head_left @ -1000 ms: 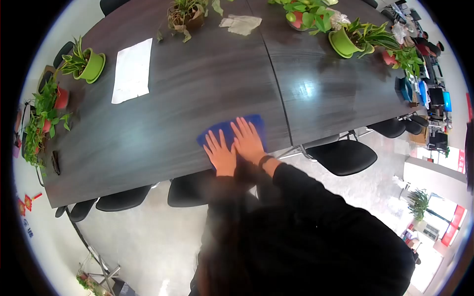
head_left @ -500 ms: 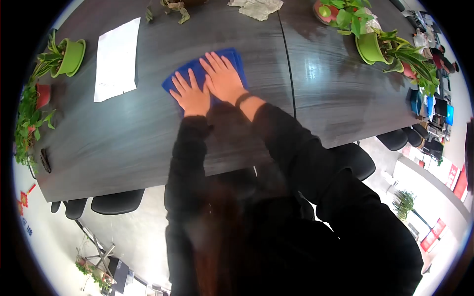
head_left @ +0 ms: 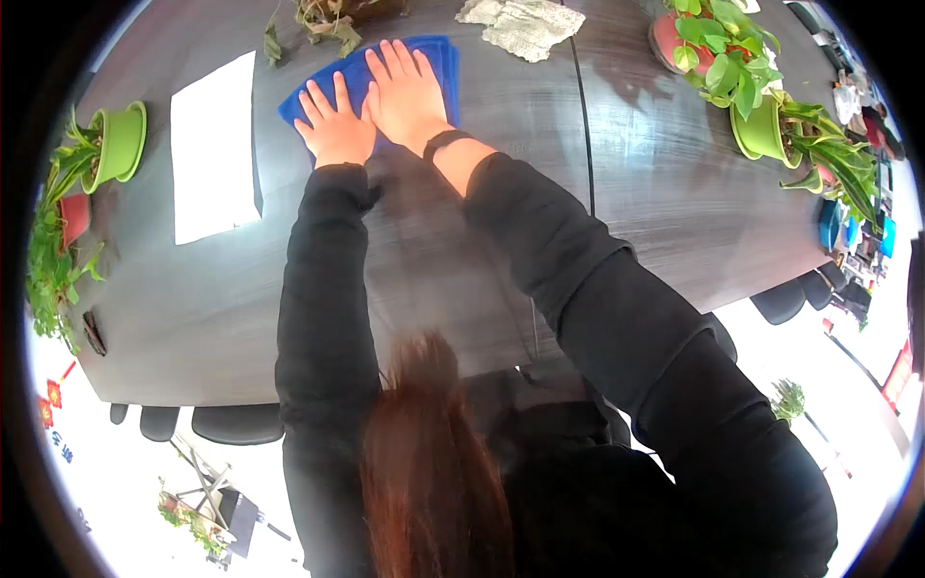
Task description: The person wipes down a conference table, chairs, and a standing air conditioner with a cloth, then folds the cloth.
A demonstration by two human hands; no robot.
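A folded blue cloth (head_left: 438, 67) lies flat on the dark wood-grain table (head_left: 462, 260). Pressed on its left part is my left hand (head_left: 339, 133), palm down with the fingers spread. My right hand (head_left: 407, 96), with a dark band at the wrist, rests flat on the cloth's middle, its fingers stretched out. The two hands touch at the thumbs. Beneath them part of the cloth is hidden. Left of the cloth is a white sheet of paper (head_left: 214, 149).
Dried leaves (head_left: 332, 24) and a crumpled pale cloth or paper (head_left: 525, 24) lie beyond the hands. Green pots (head_left: 120, 144) stand at the left, with more potted plants (head_left: 761, 130) at the right. A seam crosses the table. Black chairs (head_left: 236, 424) line the near edge.
Both hands have slid forward and slightly left with the blue cloth, closer to the dried leaves. The camera view has shifted, and hair now shows clearly at the bottom.
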